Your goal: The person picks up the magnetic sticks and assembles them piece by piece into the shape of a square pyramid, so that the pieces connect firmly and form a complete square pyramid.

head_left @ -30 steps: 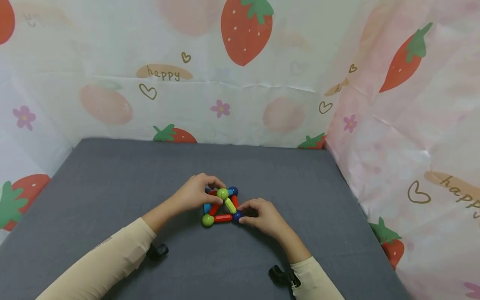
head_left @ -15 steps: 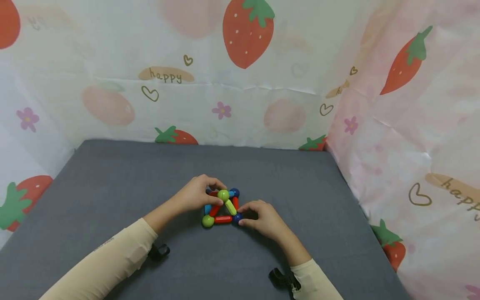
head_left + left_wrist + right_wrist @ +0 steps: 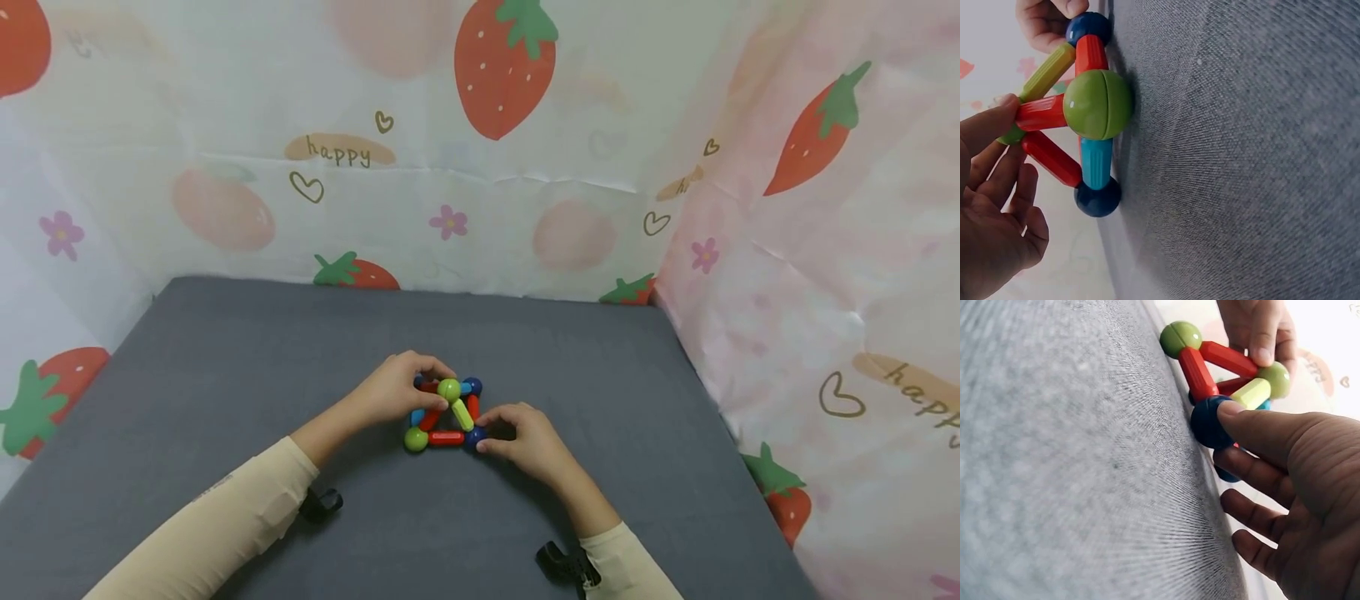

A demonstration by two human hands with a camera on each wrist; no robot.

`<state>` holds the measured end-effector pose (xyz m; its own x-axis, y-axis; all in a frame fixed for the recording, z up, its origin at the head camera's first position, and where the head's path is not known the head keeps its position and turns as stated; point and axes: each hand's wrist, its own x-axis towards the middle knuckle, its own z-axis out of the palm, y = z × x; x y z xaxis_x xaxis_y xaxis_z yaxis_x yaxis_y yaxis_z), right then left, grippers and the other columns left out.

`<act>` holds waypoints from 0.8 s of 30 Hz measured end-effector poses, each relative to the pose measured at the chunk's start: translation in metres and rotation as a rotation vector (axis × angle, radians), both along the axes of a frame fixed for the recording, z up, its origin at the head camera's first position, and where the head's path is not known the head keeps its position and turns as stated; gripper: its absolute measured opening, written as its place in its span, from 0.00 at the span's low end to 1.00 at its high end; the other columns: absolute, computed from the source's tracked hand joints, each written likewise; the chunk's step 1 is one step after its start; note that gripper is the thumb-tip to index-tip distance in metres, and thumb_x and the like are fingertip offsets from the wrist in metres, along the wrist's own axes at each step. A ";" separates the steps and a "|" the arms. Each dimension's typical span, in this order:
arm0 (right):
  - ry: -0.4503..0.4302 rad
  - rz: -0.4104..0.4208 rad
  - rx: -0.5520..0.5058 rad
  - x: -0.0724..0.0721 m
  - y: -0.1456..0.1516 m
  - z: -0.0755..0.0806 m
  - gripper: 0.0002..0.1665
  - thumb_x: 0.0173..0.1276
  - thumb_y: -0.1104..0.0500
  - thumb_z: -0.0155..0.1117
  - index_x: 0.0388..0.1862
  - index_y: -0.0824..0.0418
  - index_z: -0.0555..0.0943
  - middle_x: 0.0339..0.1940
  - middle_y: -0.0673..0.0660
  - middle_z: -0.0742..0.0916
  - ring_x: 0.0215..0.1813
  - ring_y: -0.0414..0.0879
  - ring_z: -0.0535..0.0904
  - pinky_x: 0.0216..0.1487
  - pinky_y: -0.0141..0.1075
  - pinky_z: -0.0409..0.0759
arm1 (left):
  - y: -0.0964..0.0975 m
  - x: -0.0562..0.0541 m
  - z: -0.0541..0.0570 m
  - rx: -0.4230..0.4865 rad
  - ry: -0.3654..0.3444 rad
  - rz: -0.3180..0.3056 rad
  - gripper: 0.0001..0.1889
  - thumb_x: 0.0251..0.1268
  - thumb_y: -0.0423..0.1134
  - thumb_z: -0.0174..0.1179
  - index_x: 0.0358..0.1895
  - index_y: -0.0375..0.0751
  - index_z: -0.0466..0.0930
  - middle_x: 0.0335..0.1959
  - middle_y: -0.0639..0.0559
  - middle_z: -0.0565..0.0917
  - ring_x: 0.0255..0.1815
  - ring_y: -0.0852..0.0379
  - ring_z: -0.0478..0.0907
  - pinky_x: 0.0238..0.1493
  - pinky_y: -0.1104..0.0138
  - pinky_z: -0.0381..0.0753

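Note:
A pyramid frame of magnetic sticks and balls stands on the grey cloth, with red, blue and yellow-green sticks joining green and dark blue balls. My left hand (image 3: 393,387) pinches its peak, at the green top ball (image 3: 449,389); in the left wrist view the thumb lies on the upper end of a red stick (image 3: 1042,112). At the front right corner, my right hand (image 3: 528,433) pinches a dark blue ball (image 3: 1210,422) between thumb and index finger. A yellow-green stick (image 3: 462,415) slants from that ball up to the peak. Another green ball (image 3: 416,439) forms the front left corner.
Grey cloth (image 3: 300,333) covers the tabletop. Behind it and at both sides hang pale curtains (image 3: 480,192) printed with strawberries and hearts. Black wrist straps (image 3: 558,562) sit at both cuffs, near the cloth.
The head view has shifted slightly, so the scene sits a little farther right. Both hands keep their holds and the pyramid keeps its shape.

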<state>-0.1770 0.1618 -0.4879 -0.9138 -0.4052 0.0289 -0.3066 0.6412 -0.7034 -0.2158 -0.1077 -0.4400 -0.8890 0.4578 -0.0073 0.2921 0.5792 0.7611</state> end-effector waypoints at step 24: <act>0.043 0.003 0.010 -0.001 -0.003 -0.002 0.16 0.63 0.50 0.78 0.51 0.46 0.88 0.49 0.43 0.88 0.54 0.44 0.79 0.59 0.47 0.77 | 0.001 0.000 0.001 -0.009 0.045 -0.021 0.19 0.66 0.44 0.72 0.59 0.52 0.85 0.47 0.57 0.83 0.49 0.53 0.76 0.48 0.59 0.79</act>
<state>-0.1777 0.1589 -0.4903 -0.9105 -0.4085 0.0641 -0.3384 0.6469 -0.6834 -0.2153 -0.1071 -0.4389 -0.8786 0.4767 0.0277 0.3379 0.5796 0.7416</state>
